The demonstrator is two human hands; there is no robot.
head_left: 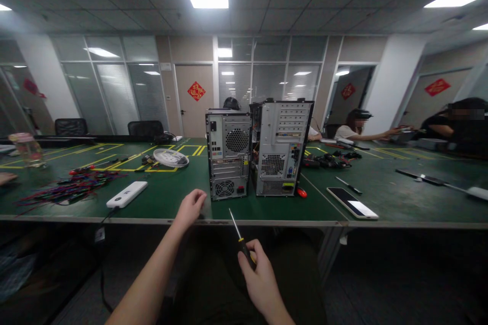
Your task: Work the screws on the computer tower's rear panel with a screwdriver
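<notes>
Two computer towers stand side by side with their rear panels facing me: a shorter left tower (pixel 230 162) and a taller right tower (pixel 280 142). In my right hand (pixel 261 274) is a screwdriver (pixel 243 244), held by its black and yellow handle below the table edge, its tip pointing up and left toward the left tower without touching it. My left hand (pixel 191 208) rests at the table's front edge, left of that tower, its fingers curled together; whatever they may hold is too small to make out.
On the green table (pixel 183 188) lie a white power bank (pixel 127 194), tangled coloured wires (pixel 72 188), a white oval cover (pixel 171 158), a phone (pixel 351 203), another screwdriver (pixel 348 185) and black cables (pixel 330 159). Two people sit at the far right.
</notes>
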